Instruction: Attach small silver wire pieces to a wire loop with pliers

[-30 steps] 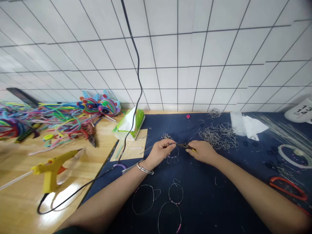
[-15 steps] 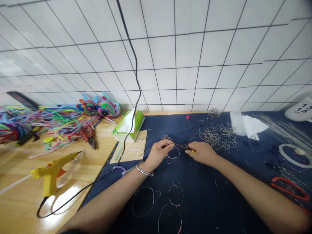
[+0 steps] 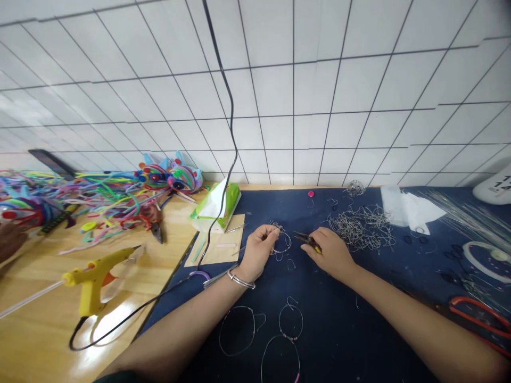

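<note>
Between its thumb and fingers my left hand (image 3: 259, 249) pinches a thin beaded wire ring (image 3: 288, 246), which hangs to the right of the fingertips. My right hand (image 3: 330, 252) is closed around pliers with yellow-and-black handles (image 3: 312, 244). Their dark jaws point left toward the ring, a small gap apart from it. A small loose wire loop (image 3: 291, 265) lies on the dark blue mat (image 3: 335, 330) just below the ring. Nearer to me are more wire rings (image 3: 291, 322) with pink beads. Part of the held ring is hidden behind my left fingers.
Right of my hands lies a tangled wire heap (image 3: 359, 227), then red-handled scissors (image 3: 479, 319). To the left are a tissue pack (image 3: 217, 205), a yellow glue gun (image 3: 96, 276) and colourful pipe cleaners (image 3: 107, 199). A black cable (image 3: 228, 90) hangs in front. Another person's hand (image 3: 11, 239) shows far left.
The pliers have drawn back right, away from the wire ring. A small wire loop now lies below the ring. Another person's hand has come in at the far left. The view has shifted slightly.
</note>
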Demonstrator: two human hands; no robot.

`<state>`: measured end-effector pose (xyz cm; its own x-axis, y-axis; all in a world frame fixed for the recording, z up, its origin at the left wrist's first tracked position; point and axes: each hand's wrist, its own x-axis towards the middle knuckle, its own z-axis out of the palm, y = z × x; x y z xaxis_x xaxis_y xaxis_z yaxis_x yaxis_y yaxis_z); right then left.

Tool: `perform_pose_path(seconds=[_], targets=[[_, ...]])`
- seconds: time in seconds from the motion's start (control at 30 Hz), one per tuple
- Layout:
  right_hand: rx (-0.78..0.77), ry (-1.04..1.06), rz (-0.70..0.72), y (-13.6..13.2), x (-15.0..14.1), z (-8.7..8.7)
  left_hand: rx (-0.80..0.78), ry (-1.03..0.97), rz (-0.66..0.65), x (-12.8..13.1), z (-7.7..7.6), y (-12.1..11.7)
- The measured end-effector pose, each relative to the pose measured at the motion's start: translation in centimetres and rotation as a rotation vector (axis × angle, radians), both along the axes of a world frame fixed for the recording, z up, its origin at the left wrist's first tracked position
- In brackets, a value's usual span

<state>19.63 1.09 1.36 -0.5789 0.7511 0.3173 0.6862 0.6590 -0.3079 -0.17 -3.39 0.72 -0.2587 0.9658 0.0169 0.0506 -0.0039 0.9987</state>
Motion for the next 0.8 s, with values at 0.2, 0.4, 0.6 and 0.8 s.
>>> perform_pose_path(seconds=[0.2, 0.4, 0.6, 0.8], targets=[[-0.015, 0.108, 0.089, -0.8, -0.7, -0.1, -0.026, -0.103, -0.061, 0.9, 0.1, -0.6], [-0.036, 0.123, 0.119, -0.9, -0.8, -0.4, -0.066, -0.170, -0.126, 1.4, 0.4, -1.0], [-0.080, 0.162, 0.149, -0.4, -0.4, -0.2, -0.110, -0.178, -0.167, 1.3, 0.7, -1.1], [-0.203, 0.192, 0.187, -0.2, -0.1, 0.3, -0.132, -0.192, -0.228, 1.2, 0.8, -1.1]])
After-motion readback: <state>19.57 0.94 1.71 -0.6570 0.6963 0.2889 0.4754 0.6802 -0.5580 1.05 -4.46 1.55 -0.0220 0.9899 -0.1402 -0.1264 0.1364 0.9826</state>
